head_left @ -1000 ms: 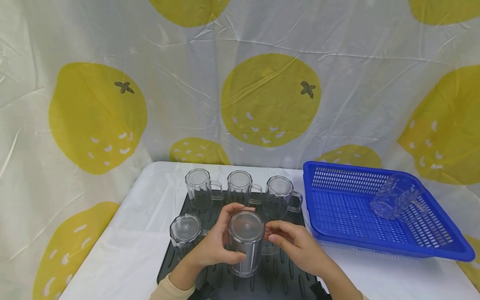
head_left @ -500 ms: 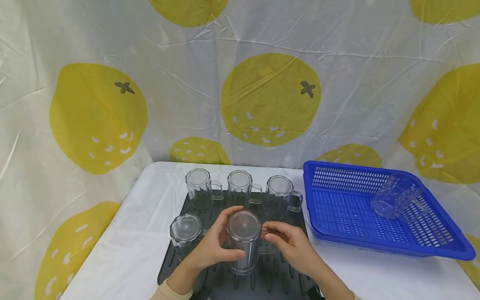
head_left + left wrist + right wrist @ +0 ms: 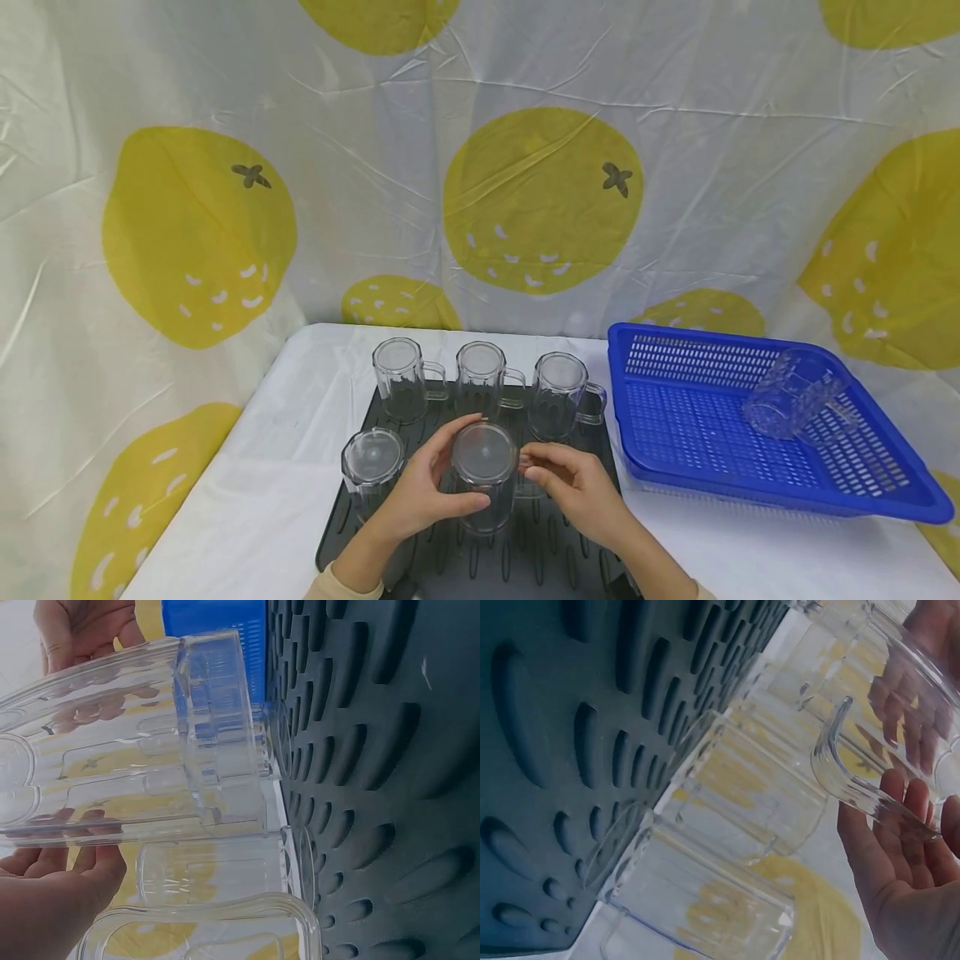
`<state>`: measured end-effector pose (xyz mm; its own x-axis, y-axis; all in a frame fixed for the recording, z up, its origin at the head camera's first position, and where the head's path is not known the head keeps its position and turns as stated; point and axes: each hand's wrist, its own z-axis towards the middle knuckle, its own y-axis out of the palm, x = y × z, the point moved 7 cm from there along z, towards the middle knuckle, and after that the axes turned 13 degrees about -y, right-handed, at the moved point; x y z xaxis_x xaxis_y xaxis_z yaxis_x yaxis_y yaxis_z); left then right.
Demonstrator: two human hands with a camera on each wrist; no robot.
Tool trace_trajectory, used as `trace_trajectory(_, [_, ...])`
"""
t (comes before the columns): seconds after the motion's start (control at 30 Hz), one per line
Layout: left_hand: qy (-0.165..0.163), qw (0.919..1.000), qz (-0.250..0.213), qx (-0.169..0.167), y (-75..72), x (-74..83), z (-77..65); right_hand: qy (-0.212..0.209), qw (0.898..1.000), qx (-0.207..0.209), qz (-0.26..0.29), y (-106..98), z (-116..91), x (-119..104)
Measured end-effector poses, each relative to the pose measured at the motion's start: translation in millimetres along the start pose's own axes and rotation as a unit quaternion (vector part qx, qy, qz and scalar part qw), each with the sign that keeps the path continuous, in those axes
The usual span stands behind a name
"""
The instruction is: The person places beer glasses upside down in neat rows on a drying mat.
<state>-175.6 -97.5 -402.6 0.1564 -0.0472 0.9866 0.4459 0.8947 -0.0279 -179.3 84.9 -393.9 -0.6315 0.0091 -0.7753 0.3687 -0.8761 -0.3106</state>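
An upside-down clear glass mug [image 3: 485,454] is held just above the dark ridged drying mat [image 3: 525,567]; in the left wrist view its rim stands a little apart from the ridges. My left hand [image 3: 427,492] grips the mug's body, thumb in front and fingers behind. At the mug's right side, my right hand [image 3: 581,492] pinches the handle [image 3: 855,787] between thumb and fingers. Left of the held mug, another upturned mug [image 3: 372,458] rests on the mat. Three more, a left mug [image 3: 399,379], a middle mug [image 3: 480,375] and a right mug [image 3: 558,396], line the back.
To the right, a blue plastic basket [image 3: 675,408] sits on the white-covered table [image 3: 247,467]. Inside it, one clear mug [image 3: 783,396] lies on its side. A lemon-print cloth [image 3: 360,183] hangs behind the table.
Both hands have brought the mug slightly left and lowered it toward the mat. The other mugs and the basket stay where they were.
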Motion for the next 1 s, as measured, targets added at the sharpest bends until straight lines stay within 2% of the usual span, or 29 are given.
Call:
trace_trajectory(0.4, [-0.002,0.9997,0.024,0.009,-1.2,-7.1,-1.5,0.015,1.0,-0.011,0.018,5.8,-0.6,12.7])
trace_trajectory(0.67, [-0.016,0.9993,0.033,0.008,0.1,-8.7,-1.5,0.029,0.999,-0.009,0.016,8.7,-3.2,21.8])
trace_trajectory(1.0, [-0.024,0.9983,0.05,0.019,1.8,-9.9,-0.8,0.079,0.997,-0.017,0.005,11.9,-8.6,30.9])
